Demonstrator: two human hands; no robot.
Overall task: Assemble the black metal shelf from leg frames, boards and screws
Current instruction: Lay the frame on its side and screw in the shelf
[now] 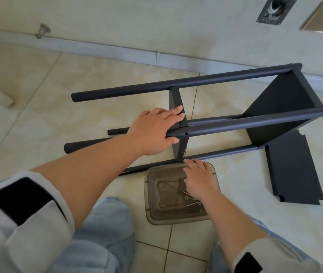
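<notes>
Shelf (275, 107) on its side on the floor. Left hand (156, 131) grips the near leg (235, 123), beside its open hole. Right hand (198, 178), fingers relaxed, holds nothing; screws (193, 200) just under its wrist, in the tray (152, 213).

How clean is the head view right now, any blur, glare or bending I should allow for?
Head view: soft, even daylight with no hard glare; wide-angle bending curves the baseboard and the shelf frame; the wall sockets at top right are smeared; the screws in the smoky plastic tray read clearly beside the right hand; the left hand is sharp.
</notes>
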